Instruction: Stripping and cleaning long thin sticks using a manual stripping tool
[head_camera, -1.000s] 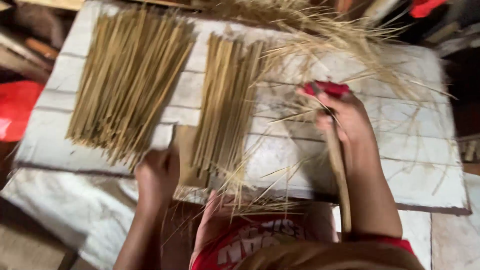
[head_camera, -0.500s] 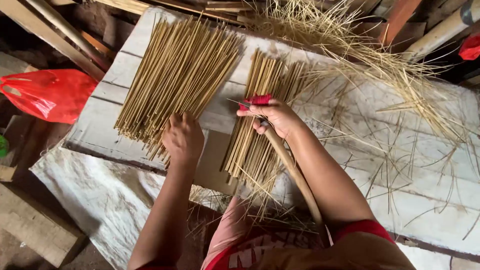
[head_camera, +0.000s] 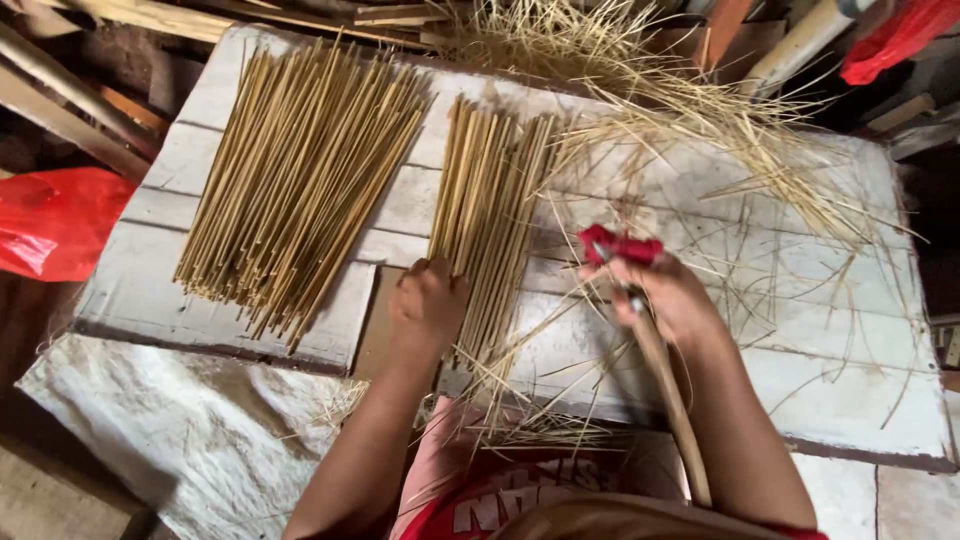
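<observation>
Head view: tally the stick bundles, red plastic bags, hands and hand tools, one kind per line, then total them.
Stick bundles: 2, a large bundle and a small bundle
Red plastic bags: 2, a left bag and a top-right bag
Hands: 2, left hand and right hand
Red-handled tool: 1
Total: 7

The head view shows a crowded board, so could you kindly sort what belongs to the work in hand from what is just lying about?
In hand:
- left hand on the small stick bundle
- right hand holding a red-handled tool and a long stick
- white board

Lying about:
- large stick bundle
- loose shavings
- red bag
- white sheet
</observation>
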